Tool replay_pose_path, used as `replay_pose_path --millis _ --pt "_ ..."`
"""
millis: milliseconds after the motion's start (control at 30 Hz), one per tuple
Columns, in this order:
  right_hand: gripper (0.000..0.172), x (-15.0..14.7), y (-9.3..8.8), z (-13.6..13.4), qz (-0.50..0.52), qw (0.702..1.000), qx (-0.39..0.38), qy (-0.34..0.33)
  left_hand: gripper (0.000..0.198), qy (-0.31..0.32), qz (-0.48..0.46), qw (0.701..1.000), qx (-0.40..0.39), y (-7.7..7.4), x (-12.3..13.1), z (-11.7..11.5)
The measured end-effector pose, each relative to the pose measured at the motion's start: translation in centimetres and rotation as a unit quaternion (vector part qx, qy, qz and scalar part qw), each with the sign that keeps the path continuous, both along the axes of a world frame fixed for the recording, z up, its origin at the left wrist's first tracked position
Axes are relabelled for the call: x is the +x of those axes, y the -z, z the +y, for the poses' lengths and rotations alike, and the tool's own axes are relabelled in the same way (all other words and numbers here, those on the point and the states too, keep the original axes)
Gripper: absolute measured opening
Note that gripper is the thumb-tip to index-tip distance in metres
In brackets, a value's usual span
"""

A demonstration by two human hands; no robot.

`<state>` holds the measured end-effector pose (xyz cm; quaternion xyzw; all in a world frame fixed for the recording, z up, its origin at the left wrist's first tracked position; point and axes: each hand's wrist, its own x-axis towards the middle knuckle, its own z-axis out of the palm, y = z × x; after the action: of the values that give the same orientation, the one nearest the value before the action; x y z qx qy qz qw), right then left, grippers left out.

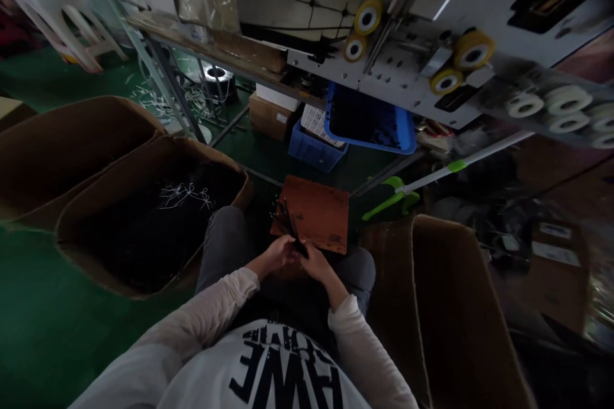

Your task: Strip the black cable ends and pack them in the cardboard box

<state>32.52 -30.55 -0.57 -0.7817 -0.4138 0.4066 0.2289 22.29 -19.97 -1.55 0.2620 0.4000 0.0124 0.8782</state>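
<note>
A thin bundle of black wires (291, 227) fans out over a brown wooden board (320, 214) that rests on my lap. My left hand (279, 254) closes around the lower part of the bundle. My right hand (315, 262) pinches the wires from the other side, close to my left hand. Both hands sit at the board's near edge, and the fingers hide the bundle's lower ends.
Open cardboard boxes (153, 217) stand at my left and right, one holding black and white wires. Ahead are a machine panel with yellow rollers (367, 16), blue plastic crates (369, 120), a green-handled pole (455, 166) and a green floor.
</note>
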Motion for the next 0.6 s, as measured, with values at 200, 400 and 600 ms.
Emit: replay_pose_path --millis 200,400,600 --pt "0.038 -0.5 -2.9 0.7 0.116 0.986 0.104 -0.059 0.034 -0.088 -0.092 0.989 0.079 -4.3 0.7 1.0" --pt "0.025 1.3 -7.3 0.3 0.078 0.987 0.141 -0.001 0.039 -0.114 -0.233 0.939 0.225 -15.8 5.2 3.8" --pt "0.026 4.5 -8.5 -0.9 0.021 0.966 0.230 0.113 0.033 -0.076 -0.333 0.859 0.381 -32.0 9.6 4.7"
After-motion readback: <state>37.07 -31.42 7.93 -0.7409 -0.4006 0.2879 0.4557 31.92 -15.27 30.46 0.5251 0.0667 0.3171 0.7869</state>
